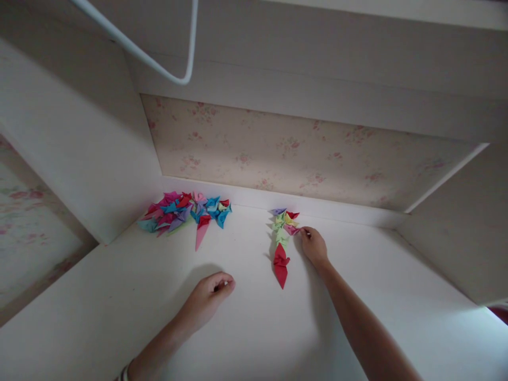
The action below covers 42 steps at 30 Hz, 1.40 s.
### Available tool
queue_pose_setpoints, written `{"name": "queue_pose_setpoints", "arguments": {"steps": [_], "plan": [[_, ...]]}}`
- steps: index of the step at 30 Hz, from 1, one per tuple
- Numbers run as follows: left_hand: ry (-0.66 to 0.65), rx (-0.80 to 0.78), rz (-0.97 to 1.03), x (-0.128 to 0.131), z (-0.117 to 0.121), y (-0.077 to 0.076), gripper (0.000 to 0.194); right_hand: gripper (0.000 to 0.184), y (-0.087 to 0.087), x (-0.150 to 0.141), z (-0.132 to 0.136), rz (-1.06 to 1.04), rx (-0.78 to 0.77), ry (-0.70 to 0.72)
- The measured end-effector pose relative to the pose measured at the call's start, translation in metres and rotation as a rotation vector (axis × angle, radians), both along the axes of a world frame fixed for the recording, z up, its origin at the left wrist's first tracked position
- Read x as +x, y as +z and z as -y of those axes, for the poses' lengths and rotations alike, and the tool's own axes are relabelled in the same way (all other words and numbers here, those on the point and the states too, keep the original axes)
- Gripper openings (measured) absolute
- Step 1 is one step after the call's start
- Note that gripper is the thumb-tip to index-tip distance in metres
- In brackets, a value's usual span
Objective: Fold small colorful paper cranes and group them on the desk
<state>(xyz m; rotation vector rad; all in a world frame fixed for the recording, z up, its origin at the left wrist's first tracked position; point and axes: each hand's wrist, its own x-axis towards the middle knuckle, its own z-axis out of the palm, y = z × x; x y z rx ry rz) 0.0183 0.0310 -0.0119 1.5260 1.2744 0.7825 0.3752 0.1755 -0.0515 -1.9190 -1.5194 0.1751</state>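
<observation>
My right hand (315, 245) pinches the tip of a pink paper crane (292, 229) at the right side of a small row of folded cranes. That row holds light green cranes (281, 237), a yellow crane (291, 220), a dark red one (292, 215) and a purple one (278, 211) at the back. At its near end lies a larger red crane (281, 264). My left hand (212, 294) hovers left of the row, thumb and fingertips together, with nothing visible between them. Further left is a heap of many-coloured paper cranes (180, 214).
The white desk top (254, 328) meets a floral-papered back wall (254, 148) with a white strip along its foot. White panels stand at left (79, 143) and right (456, 227). Overhead are a shelf (317, 63) and a bent white rod (159, 69).
</observation>
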Motion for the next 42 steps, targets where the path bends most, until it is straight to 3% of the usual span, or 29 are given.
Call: {"name": "queue_pose_setpoints", "arguments": {"steps": [9, 18, 32, 42], "plan": [[-0.011, 0.024, -0.019, -0.001, -0.001, -0.004, 0.033, 0.036, 0.003, -0.002, 0.009, -0.052, 0.034, 0.045], [-0.022, 0.018, -0.030, 0.000, -0.001, -0.007, 0.034, 0.030, 0.004, -0.004, -0.002, -0.030, -0.036, -0.016], [-0.018, -0.006, -0.054, 0.000, 0.000, -0.003, 0.036, 0.039, 0.004, -0.001, -0.010, -0.048, -0.040, -0.066], [-0.014, 0.010, -0.035, 0.001, -0.001, -0.004, 0.033, 0.044, 0.005, 0.000, 0.000, -0.208, 0.083, -0.076]]}}
